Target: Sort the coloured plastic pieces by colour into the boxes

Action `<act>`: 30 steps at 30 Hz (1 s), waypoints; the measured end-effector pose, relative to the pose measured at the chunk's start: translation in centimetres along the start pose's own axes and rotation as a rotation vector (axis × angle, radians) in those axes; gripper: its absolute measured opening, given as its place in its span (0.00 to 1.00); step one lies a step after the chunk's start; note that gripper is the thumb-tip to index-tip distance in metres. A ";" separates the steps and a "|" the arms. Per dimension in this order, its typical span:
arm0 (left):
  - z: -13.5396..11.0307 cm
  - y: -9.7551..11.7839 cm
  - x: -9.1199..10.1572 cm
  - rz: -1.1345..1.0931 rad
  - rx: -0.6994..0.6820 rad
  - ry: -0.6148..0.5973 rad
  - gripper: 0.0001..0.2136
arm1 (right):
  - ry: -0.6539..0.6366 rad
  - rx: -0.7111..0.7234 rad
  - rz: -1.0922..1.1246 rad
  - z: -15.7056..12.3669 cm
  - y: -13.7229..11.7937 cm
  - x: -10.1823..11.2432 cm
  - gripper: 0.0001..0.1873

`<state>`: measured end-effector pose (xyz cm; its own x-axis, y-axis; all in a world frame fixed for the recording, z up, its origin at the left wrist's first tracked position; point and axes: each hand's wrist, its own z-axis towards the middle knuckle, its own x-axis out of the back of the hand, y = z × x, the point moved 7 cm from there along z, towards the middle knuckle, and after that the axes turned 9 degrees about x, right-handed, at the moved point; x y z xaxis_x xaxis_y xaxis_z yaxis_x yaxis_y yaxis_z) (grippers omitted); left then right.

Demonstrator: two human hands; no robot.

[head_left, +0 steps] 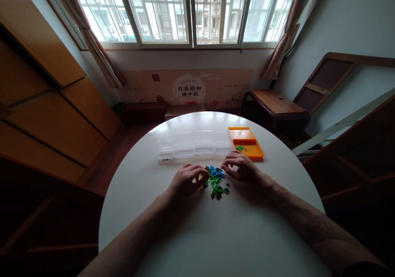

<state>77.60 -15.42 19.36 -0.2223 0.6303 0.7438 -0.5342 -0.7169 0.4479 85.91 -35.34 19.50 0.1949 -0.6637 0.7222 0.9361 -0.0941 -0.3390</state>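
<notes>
A small heap of tiny blue, green and yellow pieces (216, 180) lies on the round white table (212, 236). My left hand (186, 179) rests at the heap's left edge, fingers curled onto the pieces. At the heap's right edge is my right hand (242, 169), its fingers bent and the tips touching the blue pieces. What either hand pinches is too small to make out. Behind the heap stands a row of clear plastic boxes (194, 147). An orange tray (250, 146) to their right holds a few green pieces (240, 148).
The table's far edge lies just behind the boxes. A low wooden bench (276, 102) stands at the back right, wooden cabinets (52, 116) on the left, and a wide window (191, 12) along the far wall. A slanted wooden frame (345, 123) leans at the right.
</notes>
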 end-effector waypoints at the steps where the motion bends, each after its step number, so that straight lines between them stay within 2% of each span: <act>1: 0.0 0.0 0.0 0.007 0.000 -0.002 0.06 | -0.001 0.004 0.005 0.0 -0.1 0.0 0.09; 6: 0.1 0.1 0.2 0.014 -0.001 -0.027 0.08 | -0.021 0.038 0.011 0.0 -0.8 0.0 0.03; 14: 0.3 0.3 0.1 -0.067 0.064 0.027 0.09 | -0.079 0.178 -0.017 0.2 -2.3 -0.2 0.05; 19: 0.4 0.4 -0.2 -0.171 0.141 0.036 0.10 | -0.107 0.210 -0.014 0.1 -2.9 -0.6 0.08; 25: 0.9 0.8 -0.4 -0.316 0.210 0.040 0.13 | -0.058 0.271 -0.047 0.1 -3.2 -0.5 0.08; 30: 1.9 1.5 -0.5 -0.354 0.233 0.053 0.13 | 0.001 0.282 -0.084 0.0 -3.2 0.1 0.05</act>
<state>78.43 -17.33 20.60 -0.1027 0.8598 0.5003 -0.3879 -0.4977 0.7758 82.96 -35.09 20.65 0.1127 -0.6633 0.7398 0.9934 0.0607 -0.0968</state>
